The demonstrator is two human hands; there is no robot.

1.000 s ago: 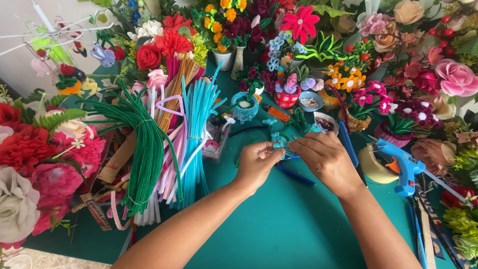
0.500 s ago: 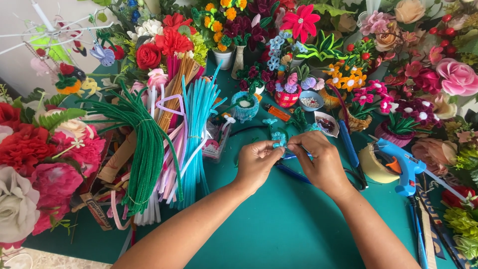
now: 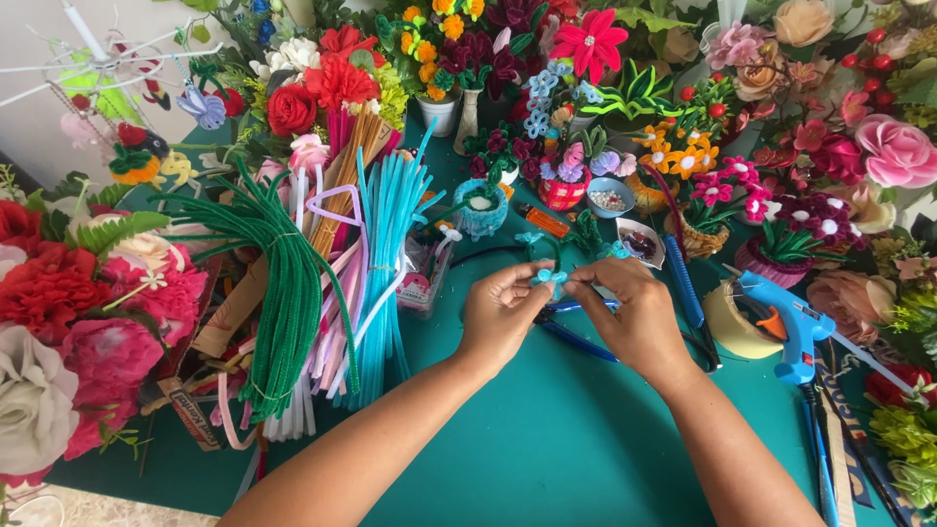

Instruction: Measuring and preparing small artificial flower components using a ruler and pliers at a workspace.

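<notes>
Both hands have drawn closer: left hand [image 3: 503, 317] and right hand [image 3: 634, 312] each pinch the small blue pipe-cleaner flower [image 3: 549, 278], petals shaped, stem seemingly unfinished

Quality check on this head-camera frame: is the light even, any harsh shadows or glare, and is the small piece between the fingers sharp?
Head view: light is soft and even, with only faint shadows under the left hand and right hand on the green table; no glare. The small light-blue flower piece is fairly sharp but tiny. The flowers at the frame edges look slightly stretched.
</notes>
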